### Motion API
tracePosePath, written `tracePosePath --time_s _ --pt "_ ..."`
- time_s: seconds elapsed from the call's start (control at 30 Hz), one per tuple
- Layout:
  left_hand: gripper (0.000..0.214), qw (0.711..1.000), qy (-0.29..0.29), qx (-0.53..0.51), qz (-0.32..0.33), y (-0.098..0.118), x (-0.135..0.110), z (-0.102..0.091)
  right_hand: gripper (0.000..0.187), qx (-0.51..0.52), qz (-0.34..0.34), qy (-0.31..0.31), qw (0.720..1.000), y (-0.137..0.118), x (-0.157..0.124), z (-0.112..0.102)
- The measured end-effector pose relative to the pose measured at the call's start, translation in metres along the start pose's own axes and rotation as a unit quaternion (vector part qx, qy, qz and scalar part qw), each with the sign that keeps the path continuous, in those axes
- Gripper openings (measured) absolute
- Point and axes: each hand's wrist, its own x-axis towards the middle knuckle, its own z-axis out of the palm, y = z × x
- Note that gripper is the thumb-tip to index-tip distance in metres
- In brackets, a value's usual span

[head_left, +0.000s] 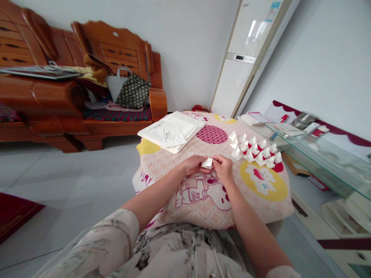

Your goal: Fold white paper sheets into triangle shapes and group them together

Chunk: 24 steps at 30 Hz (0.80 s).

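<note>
A small folded piece of white paper [207, 163] is held between my two hands, above the near middle of the cloth-covered table. My left hand [194, 165] grips its left side, the fingers partly under it. On its right edge, the thumb and fingertips of my right hand [222, 166] pinch the paper. To the right stand several folded white paper pieces [255, 150] with pointed tops, set close together in rows. A stack of printed white sheets [174, 131] lies beyond my left hand, towards the table's far left edge.
The tablecloth [197, 216] is pink with cartoon prints. At the right is a glass-topped cabinet [327, 162] with papers and small items on it. Behind stand a wooden sofa [116, 50] holding bags and a tall white air conditioner [240, 54].
</note>
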Motion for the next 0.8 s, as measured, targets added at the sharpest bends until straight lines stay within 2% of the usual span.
tracePosePath --time_s 0.17,0.3,0.5,0.8 --pt "0.021 0.999 0.025 0.035 0.010 0.001 0.002 -0.003 0.021 0.075 0.065 -0.009 0.995 -0.004 0.000 -0.002" --pt "0.018 0.998 0.011 0.052 0.039 0.001 0.002 -0.007 0.021 0.114 0.110 -0.005 0.987 -0.007 0.002 -0.004" --pt "0.024 0.994 -0.014 0.098 0.049 0.000 -0.003 -0.005 0.028 0.109 0.142 -0.055 0.982 -0.010 0.002 -0.006" --pt "0.024 0.990 -0.037 0.137 0.024 0.000 -0.005 -0.005 0.025 0.106 0.177 -0.112 0.972 -0.011 0.001 -0.008"
